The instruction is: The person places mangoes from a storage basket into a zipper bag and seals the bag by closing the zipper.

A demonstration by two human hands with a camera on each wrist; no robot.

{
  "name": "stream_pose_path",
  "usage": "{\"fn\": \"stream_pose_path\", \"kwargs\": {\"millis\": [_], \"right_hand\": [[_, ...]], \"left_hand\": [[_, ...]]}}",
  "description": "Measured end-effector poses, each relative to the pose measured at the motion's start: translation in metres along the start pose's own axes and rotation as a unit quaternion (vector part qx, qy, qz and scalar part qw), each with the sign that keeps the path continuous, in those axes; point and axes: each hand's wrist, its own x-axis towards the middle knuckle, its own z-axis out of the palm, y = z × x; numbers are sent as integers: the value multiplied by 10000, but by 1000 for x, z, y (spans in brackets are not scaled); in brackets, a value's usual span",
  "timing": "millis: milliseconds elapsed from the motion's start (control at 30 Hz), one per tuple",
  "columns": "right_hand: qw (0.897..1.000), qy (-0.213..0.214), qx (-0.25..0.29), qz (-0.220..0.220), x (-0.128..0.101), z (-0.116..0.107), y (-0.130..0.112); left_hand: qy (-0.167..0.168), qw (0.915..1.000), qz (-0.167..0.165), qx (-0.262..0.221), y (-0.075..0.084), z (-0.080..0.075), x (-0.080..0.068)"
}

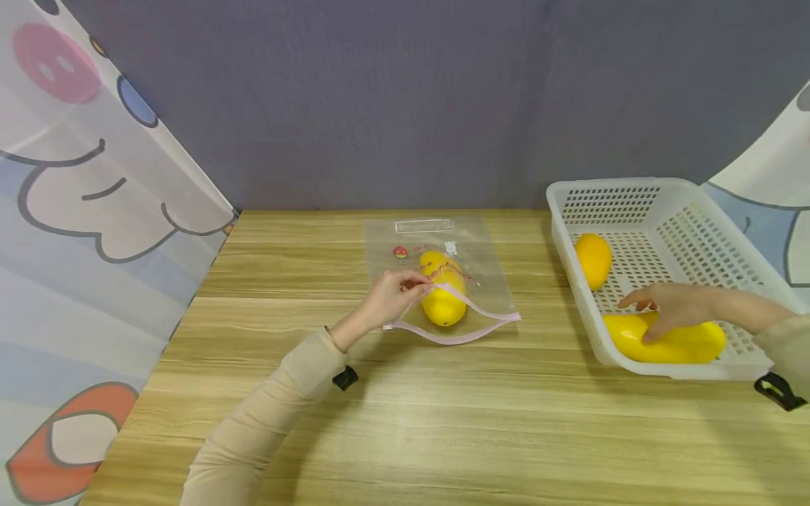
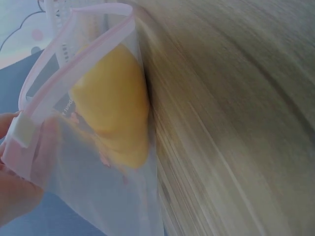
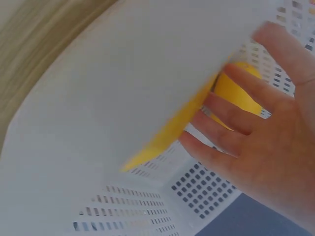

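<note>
My left hand (image 1: 394, 299) pinches the pink zip edge of a clear plastic zip bag (image 1: 493, 281), holding its mouth partly raised. A white slider (image 2: 23, 129) sits beside these fingers in the left wrist view. Inside the bag lies a lumpy yellow fruit (image 1: 444, 306) with a small dark spot on its near end. Over at the right, my right hand (image 1: 683, 308) reaches into a white plastic basket (image 1: 585, 309), above a long, smooth yellow fruit (image 1: 690, 343). Its fingers (image 3: 236, 113) are spread and fairly straight at the fruit's edge in the right wrist view.
An orange-yellow mango-like fruit (image 1: 593, 261) rests against the basket's left wall. The wooden table (image 1: 443, 422) meets a dark grey panel (image 1: 392, 105) behind the bag. A printed cartoon curtain (image 1: 114, 232) hangs on the left side.
</note>
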Motion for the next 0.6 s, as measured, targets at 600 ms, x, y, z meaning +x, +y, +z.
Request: {"fn": "stream_pose_path", "kwargs": {"millis": [600], "right_hand": [[9988,-467,-118,104,8,7,3]], "left_hand": [[67,9984,-409,-381,-3,-2,5]]}}
